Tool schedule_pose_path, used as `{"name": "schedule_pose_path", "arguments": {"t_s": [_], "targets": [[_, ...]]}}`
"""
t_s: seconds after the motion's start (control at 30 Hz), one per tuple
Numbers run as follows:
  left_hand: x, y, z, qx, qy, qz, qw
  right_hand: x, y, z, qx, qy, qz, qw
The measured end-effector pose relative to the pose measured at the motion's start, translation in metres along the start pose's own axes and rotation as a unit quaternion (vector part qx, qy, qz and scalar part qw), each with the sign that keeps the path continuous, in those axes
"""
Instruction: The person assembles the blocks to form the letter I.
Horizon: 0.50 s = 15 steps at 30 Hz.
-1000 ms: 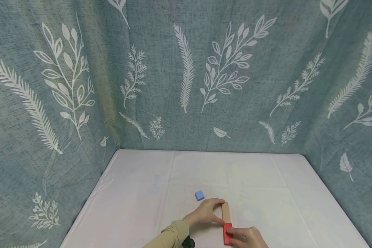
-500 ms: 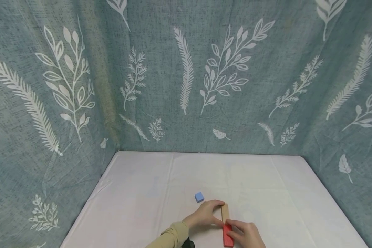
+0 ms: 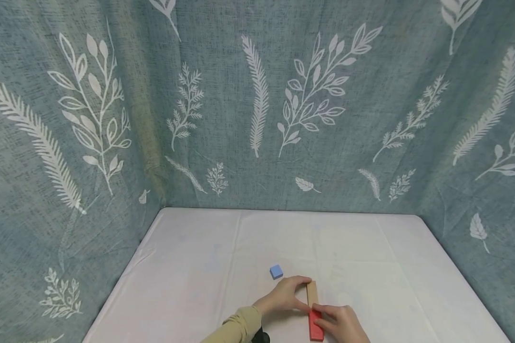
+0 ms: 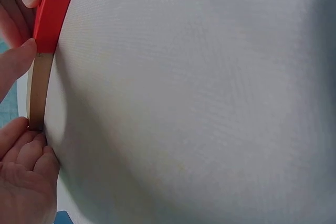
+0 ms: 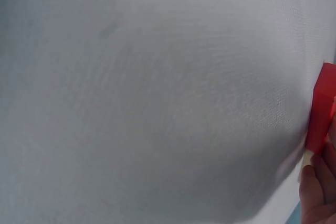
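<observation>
A plain wooden block (image 3: 312,291) and a red block (image 3: 315,328) lie end to end in one line near the front of the table. My left hand (image 3: 283,294) spans the wooden block, fingers at its far end and thumb by the joint with the red one. The left wrist view shows the two ends of the wooden block (image 4: 39,93) and the red block (image 4: 55,14) meeting with no visible gap. My right hand (image 3: 342,323) grips the red block from the right, with a fingertip close to the joint. In the right wrist view the red block (image 5: 321,114) is partly cut off.
A small blue cube (image 3: 276,271) lies just beyond my left hand. White cloth covers the table (image 3: 189,267). A teal curtain (image 3: 223,105) with pale leaf prints surrounds its back and sides. A black round thing (image 3: 262,337) sits under the left sleeve.
My right hand has shifted forward along the red block, so its fingers are now nearer the joint. The left hand and the wooden block keep their place.
</observation>
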<state>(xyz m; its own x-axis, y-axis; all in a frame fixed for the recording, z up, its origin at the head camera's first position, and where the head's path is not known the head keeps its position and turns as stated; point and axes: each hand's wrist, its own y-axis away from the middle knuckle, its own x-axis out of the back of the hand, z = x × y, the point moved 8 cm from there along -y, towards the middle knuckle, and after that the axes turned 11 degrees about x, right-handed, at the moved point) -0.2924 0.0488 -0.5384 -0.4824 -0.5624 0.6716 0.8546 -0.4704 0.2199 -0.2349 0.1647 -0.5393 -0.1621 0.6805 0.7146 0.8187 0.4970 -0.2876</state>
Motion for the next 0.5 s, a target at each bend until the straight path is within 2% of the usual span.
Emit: {"name": "schedule_pose_path", "arguments": {"t_s": [0.17, 0.4, 0.5], "targets": [[0.0003, -0.0006, 0.0002, -0.003, -0.011, 0.008, 0.9999, 0.0019, -0.0008, -0.0047, 0.030, 0.010, 0.010, 0.9994], [-0.0002, 0.0002, 0.0006, -0.003, -0.018, 0.010, 0.9998, -0.0017, -0.0016, -0.0003, 0.002, 0.004, -0.010, 0.9999], [0.0013, 0.0005, 0.0026, -0.014, -0.033, 0.016, 0.9992, -0.0017, -0.0013, -0.0001, 0.013, 0.001, -0.002, 0.9999]]}}
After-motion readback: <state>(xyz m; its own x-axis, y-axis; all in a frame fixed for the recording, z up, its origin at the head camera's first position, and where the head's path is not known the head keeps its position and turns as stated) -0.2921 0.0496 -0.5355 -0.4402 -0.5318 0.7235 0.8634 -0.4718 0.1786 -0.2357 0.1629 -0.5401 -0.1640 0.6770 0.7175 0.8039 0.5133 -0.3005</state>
